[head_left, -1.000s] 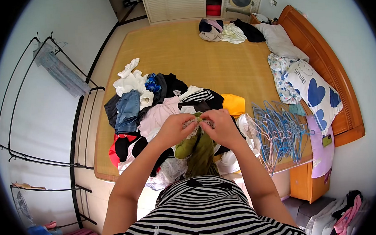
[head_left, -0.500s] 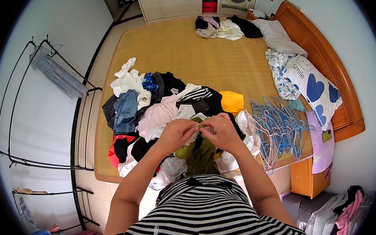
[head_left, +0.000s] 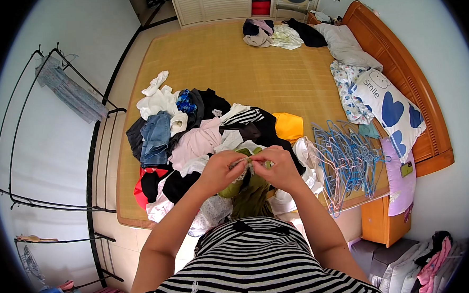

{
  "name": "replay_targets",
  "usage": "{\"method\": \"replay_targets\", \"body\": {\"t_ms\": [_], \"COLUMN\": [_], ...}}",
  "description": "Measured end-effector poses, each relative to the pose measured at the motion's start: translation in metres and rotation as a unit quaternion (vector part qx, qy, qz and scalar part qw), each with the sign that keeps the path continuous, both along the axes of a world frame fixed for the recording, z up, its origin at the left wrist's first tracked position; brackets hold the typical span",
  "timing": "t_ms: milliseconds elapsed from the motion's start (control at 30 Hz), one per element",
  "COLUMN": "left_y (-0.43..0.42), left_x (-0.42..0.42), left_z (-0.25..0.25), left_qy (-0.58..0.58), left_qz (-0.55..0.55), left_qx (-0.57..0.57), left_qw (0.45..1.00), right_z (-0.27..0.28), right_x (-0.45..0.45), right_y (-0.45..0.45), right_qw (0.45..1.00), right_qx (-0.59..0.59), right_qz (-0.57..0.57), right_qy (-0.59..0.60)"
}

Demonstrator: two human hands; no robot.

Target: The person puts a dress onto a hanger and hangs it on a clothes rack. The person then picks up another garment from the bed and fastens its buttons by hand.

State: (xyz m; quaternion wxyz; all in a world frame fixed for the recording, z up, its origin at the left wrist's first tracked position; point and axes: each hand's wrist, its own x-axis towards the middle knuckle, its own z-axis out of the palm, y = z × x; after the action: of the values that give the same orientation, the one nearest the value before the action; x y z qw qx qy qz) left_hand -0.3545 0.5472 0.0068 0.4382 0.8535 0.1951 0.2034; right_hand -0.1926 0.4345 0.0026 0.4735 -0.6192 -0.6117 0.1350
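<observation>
An olive-green garment (head_left: 251,199) with a pale lacy edge hangs from my two hands, close in front of my striped shirt. My left hand (head_left: 222,170) pinches its upper edge from one side. Opposite it, my right hand (head_left: 276,164) pinches the same edge, the fingertips of both hands almost touching. What exactly lies between the fingertips is too small to make out. Behind and around my hands spreads a heap of clothes, with a pale pink garment (head_left: 198,139), blue denim (head_left: 156,139) and a yellow piece (head_left: 288,126).
Blue and pink hangers (head_left: 347,164) lie tangled at the bed's right front. A mat covers the bed (head_left: 230,67). More folded clothes (head_left: 287,35) and a "Smile" pillow (head_left: 389,106) lie farther off. A black clothes rack (head_left: 19,131) stands at the left, with one garment hanging.
My hands keep pinching the olive-green garment's edge, with only slight finger movement; my right fingers have curled in a little. The view has shifted very slightly.
</observation>
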Motion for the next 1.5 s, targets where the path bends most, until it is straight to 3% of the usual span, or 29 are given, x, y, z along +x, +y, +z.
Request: {"method": "replay_targets", "body": {"t_ms": [167,300,433,467,633,700,767,800,867,900,967,1033,1133,1167,1267,1300,1367,1400,1500], "left_y": [-0.005,-0.007,-0.007,-0.005,-0.001,0.001,0.010,0.014,0.022,0.029,0.041,0.042,0.041,0.039,0.035,0.035,0.037,0.038,0.044], "left_x": [0.000,-0.003,-0.003,-0.003,-0.006,-0.006,-0.011,-0.014,-0.020,-0.023,-0.028,-0.031,-0.036,-0.037,-0.038,-0.037,-0.038,-0.038,-0.038], "left_z": [-0.005,-0.005,-0.009,-0.007,-0.012,-0.015,-0.013,-0.005,-0.002,-0.001,0.003,0.022,0.037,0.039,0.035,0.028,0.018,0.020,0.023], "left_qy": [-0.022,0.023,0.009,0.024,0.048,-0.053,-0.059,-0.037,-0.028,-0.028,0.039,0.070,0.152,0.151,0.241,0.241,0.183,0.184,0.252], "left_qz": [0.010,0.007,-0.001,-0.002,0.014,-0.002,-0.024,-0.053,-0.092,-0.091,-0.156,-0.159,-0.192,-0.190,-0.208,-0.208,-0.230,-0.230,-0.211], "left_qx": [-0.035,-0.127,-0.131,-0.175,-0.340,-0.399,-0.379,-0.382,-0.376,-0.375,-0.337,-0.323,-0.143,-0.142,0.052,0.052,0.193,0.193,0.261], "left_qw": [0.999,0.992,0.991,0.984,0.939,0.915,0.923,0.922,0.922,0.922,0.928,0.930,0.959,0.960,0.946,0.946,0.936,0.936,0.907], "right_z": [-0.005,-0.007,-0.018,-0.019,-0.021,-0.020,-0.014,-0.011,-0.006,-0.005,-0.004,-0.006,-0.018,-0.022,-0.023,-0.025,-0.027,-0.027,-0.026], "right_x": [-0.003,0.001,0.001,0.000,0.004,0.011,0.021,0.026,0.034,0.036,0.039,0.046,0.047,0.047,0.034,0.033,0.031,0.032,0.035], "right_y": [-0.004,-0.008,-0.008,-0.008,-0.004,-0.004,-0.007,-0.010,-0.015,-0.017,-0.020,-0.023,-0.024,-0.025,-0.024,-0.026,-0.028,-0.027,-0.025], "right_qw": [0.975,0.964,0.935,0.912,0.889,0.888,0.954,0.954,0.981,0.981,0.979,0.972,0.972,0.978,0.979,0.979,0.968,0.968,0.969], "right_qx": [-0.096,-0.145,-0.151,-0.159,-0.151,-0.152,-0.190,-0.190,-0.114,-0.114,-0.055,-0.093,-0.111,-0.092,-0.068,-0.069,-0.059,-0.059,-0.020], "right_qz": [-0.030,-0.018,0.021,0.027,0.060,0.076,0.091,0.091,0.102,0.103,0.098,0.085,0.026,-0.018,-0.074,-0.074,-0.049,-0.048,-0.006], "right_qy": [0.200,0.221,0.320,0.377,0.427,0.427,0.215,0.215,-0.121,-0.121,-0.173,-0.199,-0.207,-0.187,-0.178,-0.178,-0.239,-0.238,-0.246]}}
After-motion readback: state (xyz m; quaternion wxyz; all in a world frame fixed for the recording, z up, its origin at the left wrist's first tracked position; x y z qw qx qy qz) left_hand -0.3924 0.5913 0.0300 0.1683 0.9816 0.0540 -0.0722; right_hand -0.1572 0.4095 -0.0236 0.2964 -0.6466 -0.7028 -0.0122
